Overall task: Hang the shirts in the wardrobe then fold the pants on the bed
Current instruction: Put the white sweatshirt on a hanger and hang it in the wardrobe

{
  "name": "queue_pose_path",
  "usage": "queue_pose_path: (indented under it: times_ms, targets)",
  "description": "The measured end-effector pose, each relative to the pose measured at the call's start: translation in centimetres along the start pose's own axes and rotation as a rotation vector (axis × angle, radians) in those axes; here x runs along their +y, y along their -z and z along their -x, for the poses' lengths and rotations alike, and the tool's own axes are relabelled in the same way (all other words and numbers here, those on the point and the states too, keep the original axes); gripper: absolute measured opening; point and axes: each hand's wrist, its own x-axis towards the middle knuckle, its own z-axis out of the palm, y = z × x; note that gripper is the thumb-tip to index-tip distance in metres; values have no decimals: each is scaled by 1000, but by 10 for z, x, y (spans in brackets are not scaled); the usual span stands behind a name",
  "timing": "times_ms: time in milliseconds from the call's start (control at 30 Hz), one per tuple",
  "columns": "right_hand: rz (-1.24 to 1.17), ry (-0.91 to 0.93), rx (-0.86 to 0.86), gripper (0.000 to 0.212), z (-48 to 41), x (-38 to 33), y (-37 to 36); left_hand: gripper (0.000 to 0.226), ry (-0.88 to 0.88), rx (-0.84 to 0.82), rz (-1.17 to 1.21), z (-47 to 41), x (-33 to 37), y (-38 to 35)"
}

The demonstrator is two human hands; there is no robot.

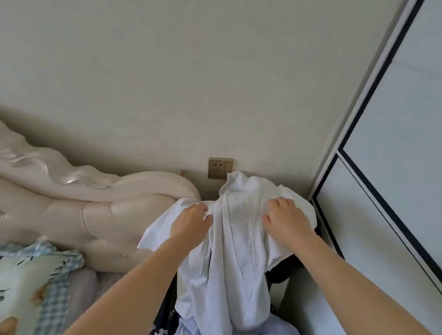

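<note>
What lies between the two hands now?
In the head view, only folds of the white shirt lie between the left hand and the right hand, which both grip it.

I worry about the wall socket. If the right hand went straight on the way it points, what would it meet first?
The right hand grips the white shirt, so cloth comes first; beyond it, probably the wall by the socket, though depth is unclear.
</note>
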Motion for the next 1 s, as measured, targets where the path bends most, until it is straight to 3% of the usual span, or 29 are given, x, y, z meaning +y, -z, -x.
queue_pose_path:
  times_ms: [167, 333, 467, 567, 733, 867, 967, 1000]
  targets:
    - [-4, -103, -64, 38, -46, 8, -11, 41, 117, -82, 249, -40, 18, -23]
    - [-140, -246, -124, 49, -67, 20, -24, 47, 164, -70, 214, -67, 22, -46]
    - [-236, -318, -156, 53, -70, 22, -34, 33, 173, -44, 174, -78, 20, -53]
    - [-243, -332, -150, 59, -71, 22, -35, 19, 232, -33, 298, -82, 18, -47]
    - [-303, -343, -174, 64, -73, 19, -30, 36, 355, 36, 553, -81, 19, -28]
    - [-359, -353, -218, 60, -68, 16, -24, 7, 369, -35, 601, -73, 27, -23]
    - [-399, -353, -204, 50, -66, 16, -23, 36, 360, -42, 598, -68, 30, -26]
    - [-402, -349, -196, 47, -65, 16, -22, 37, 342, -15, 565, -66, 32, -27]
